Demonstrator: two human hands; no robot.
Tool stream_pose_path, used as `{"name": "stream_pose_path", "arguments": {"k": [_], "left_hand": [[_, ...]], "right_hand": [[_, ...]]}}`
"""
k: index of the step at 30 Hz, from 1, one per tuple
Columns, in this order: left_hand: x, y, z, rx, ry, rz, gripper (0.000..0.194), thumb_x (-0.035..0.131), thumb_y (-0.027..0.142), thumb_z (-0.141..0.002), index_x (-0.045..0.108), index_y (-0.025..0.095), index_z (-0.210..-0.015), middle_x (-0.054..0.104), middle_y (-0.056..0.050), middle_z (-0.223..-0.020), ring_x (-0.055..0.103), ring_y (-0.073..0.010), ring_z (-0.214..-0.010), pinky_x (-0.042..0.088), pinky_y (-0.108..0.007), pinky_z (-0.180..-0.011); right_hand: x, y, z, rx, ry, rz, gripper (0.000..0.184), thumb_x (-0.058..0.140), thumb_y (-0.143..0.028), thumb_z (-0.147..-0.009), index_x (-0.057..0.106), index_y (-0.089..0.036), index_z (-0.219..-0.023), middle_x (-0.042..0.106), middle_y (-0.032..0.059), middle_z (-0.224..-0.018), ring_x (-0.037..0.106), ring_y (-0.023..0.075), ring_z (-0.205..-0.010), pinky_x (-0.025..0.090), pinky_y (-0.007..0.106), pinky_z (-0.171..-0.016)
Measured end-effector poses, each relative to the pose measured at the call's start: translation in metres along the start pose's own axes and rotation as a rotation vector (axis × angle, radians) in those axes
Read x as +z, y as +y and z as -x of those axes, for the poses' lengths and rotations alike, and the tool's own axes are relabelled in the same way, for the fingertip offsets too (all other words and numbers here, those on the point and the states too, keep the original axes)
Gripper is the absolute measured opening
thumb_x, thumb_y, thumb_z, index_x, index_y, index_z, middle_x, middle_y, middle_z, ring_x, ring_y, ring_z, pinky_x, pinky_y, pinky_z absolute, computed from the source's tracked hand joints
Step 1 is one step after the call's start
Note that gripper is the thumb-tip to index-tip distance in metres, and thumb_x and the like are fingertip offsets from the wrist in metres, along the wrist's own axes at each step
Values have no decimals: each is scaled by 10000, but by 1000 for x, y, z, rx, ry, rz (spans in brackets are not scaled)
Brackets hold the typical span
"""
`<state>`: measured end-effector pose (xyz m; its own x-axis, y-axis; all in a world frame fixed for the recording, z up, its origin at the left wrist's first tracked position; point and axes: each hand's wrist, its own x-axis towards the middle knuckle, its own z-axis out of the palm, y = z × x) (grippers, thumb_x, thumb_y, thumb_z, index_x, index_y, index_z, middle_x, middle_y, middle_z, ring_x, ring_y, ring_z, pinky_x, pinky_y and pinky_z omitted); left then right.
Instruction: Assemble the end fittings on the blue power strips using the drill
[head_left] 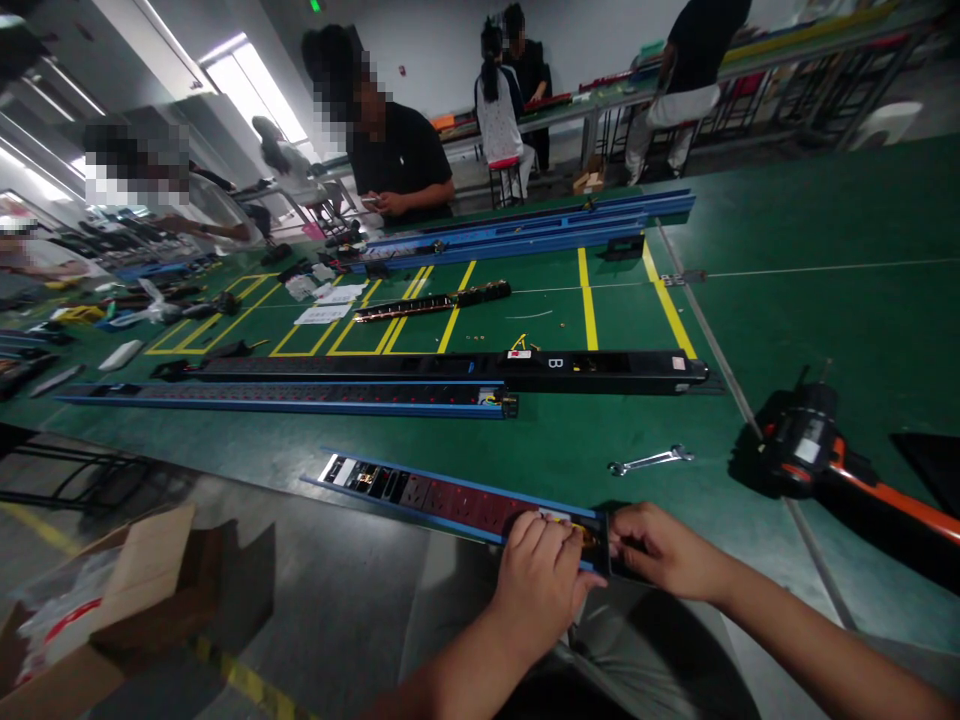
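A long power strip (450, 505) with blue side rails and dark red sockets lies at a slant along the table's near edge, its right end close to my body. Over that end my left hand (536, 580) is wrapped, thumb below the rail and fingers across the top. Yellow wires show beside its fingertips. At the black end piece (604, 545), my right hand (664, 550) has its fingers curled together against the outer face; whatever they pinch is hidden. A metal wrench (651, 460) rests on the table beyond my right hand.
A cordless drill (806, 440) lies to the right. Across the green table (810, 230) are a black power strip (600, 371), a blue-railed one (285, 398) and more blue rails (525, 232). An open cardboard box (150, 570) stands lower left. A person (401, 150) is opposite.
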<state>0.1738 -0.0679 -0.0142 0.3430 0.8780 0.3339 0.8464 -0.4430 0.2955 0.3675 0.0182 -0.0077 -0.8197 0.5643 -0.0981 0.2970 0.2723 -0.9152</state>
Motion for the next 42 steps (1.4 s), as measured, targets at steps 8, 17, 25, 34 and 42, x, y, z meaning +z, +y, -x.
{"name": "stream_pose_path", "arguments": {"k": [8,17,25,34,42], "left_hand": [[14,8,10,-69,115,-9,390,534,440,-865,570,181,-1156,627,-71,-1064,539,-223,-1047,343,-436,-1020],[13,25,4,-96,-24,-72,354,503,365,-890,561,119,-1139,597,-88,-1015,519,-243,-1053,408,-416,-928],[10,29,1,-73,-23,-30,367,504,408,-873,573,117,-1086,581,-99,-993,520,-253,-966,397,-414,-864],[25,28,2,-70,93,-102,283,491,350,-853,602,125,-985,605,-107,-914,538,-239,-839,377,-392,-729],[17,34,-3,-185,15,7,140,558,262,-806,592,161,-897,591,-75,-909,520,-236,-884,382,-412,-798]], "right_hand": [[-1,-1,0,-6,7,10,158,508,-200,-804,537,-149,-657,542,10,-637,467,112,-605,353,225,-582],[3,3,1,14,18,141,74,506,-107,-692,513,-163,-644,518,-5,-626,453,105,-587,331,218,-563],[9,1,3,12,61,165,135,499,-85,-618,440,-177,-539,437,-37,-515,387,75,-494,277,205,-496],[15,7,13,-48,133,296,181,504,-186,-721,409,-192,-567,449,-3,-582,409,113,-566,280,247,-543],[23,-13,24,251,193,264,176,467,-239,-837,492,-181,-673,556,22,-647,490,130,-590,323,247,-549]]}}
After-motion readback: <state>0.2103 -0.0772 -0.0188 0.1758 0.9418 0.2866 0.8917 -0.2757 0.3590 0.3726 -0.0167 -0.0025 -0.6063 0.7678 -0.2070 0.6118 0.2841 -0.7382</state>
